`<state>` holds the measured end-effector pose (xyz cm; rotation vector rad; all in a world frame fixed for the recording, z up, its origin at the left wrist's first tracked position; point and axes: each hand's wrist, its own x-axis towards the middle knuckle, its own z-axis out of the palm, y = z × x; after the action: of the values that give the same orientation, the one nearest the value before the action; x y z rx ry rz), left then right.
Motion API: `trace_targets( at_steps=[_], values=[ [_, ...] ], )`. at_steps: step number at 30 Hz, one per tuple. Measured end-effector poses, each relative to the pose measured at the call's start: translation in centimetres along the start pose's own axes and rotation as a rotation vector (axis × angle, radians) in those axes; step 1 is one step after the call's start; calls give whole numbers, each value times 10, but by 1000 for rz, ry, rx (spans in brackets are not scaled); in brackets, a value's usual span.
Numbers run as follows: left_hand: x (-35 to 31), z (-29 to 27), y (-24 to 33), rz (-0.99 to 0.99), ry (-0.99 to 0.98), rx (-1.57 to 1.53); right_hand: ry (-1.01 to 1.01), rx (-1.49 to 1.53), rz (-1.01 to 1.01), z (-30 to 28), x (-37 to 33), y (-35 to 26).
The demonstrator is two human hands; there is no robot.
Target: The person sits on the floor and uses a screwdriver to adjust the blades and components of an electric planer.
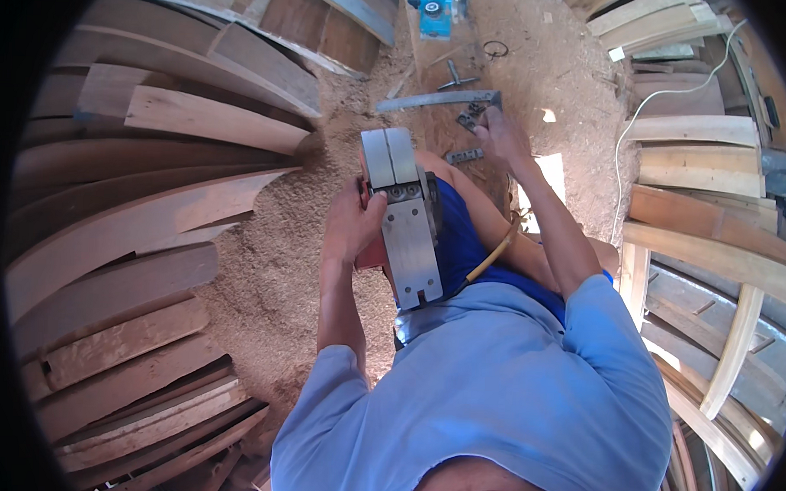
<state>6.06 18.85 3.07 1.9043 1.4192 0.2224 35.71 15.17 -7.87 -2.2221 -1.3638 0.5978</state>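
An electric planer [413, 246] lies upside down across my lap, its metal sole facing up and its cutter drum showing between the two sole plates. My left hand [356, 223] grips its side, with the thumb by the drum. My right hand [503, 141] reaches forward over the wooden board, fingers closed at a small dark metal part [469, 118]. Beside that lies a metal square [437, 100]. Closer to my knee sits another small dark metal piece with bolts [464, 155]. A T-shaped wrench [455, 76] rests beyond the square.
A teal power tool [436, 18] stands at the far end of the board, near a dark ring [495, 49]. Curved planks [216, 118] are stacked at left, more boards [699, 170] at right. Shavings [278, 302] cover the floor. A yellow cord [494, 258] crosses my leg; a white cable [644, 107] runs at right.
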Motion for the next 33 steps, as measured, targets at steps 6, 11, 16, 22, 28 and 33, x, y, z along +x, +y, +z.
trace_targets(
  at_steps=[6,11,16,22,28,33],
  values=[
    [0,3,0,64,10,61,-138,589,-268,-24,-62,-39],
    [4,7,-12,56,-4,68,-197,578,-419,-37,-87,-76],
    [1,6,-4,56,5,100,-210,465,-517,-34,-90,-92],
    [0,5,-9,47,15,142,-140,249,-609,-18,-88,-101],
    [2,4,-10,51,27,103,-225,87,-569,-18,-78,-110],
    [-3,2,-4,27,36,98,-249,71,-480,-23,-83,-119]
  ],
)
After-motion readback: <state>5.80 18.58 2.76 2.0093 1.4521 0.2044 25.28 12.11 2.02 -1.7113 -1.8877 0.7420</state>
